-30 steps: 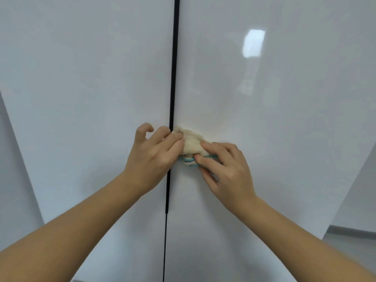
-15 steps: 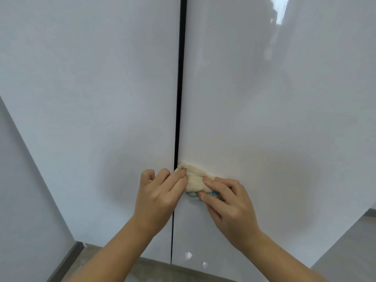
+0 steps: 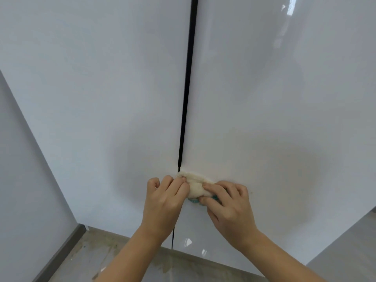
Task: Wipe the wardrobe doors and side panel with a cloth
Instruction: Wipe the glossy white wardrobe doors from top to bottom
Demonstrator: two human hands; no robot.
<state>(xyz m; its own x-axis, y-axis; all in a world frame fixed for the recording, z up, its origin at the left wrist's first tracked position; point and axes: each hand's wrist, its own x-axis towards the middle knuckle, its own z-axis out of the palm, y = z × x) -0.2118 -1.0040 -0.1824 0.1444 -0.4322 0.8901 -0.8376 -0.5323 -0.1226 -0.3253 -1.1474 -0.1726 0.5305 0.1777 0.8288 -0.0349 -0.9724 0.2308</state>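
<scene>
Crumpled cream cloth [image 3: 196, 187] on glossy white wardrobe door [image 3: 264, 119], grasped by left hand [image 3: 164, 202] at nine o'clock, right hand [image 3: 230, 206] at four

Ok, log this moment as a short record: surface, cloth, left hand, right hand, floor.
surface: glossy white wardrobe doors, closed, with a dark vertical gap between them
cloth: bunched cream cloth with a teal edge, pressed low on the right door, just beside the gap
left hand: left hand holds the cloth's left end with bent fingers
right hand: right hand pinches the cloth's right end
floor: stained grey floor below the doors
</scene>
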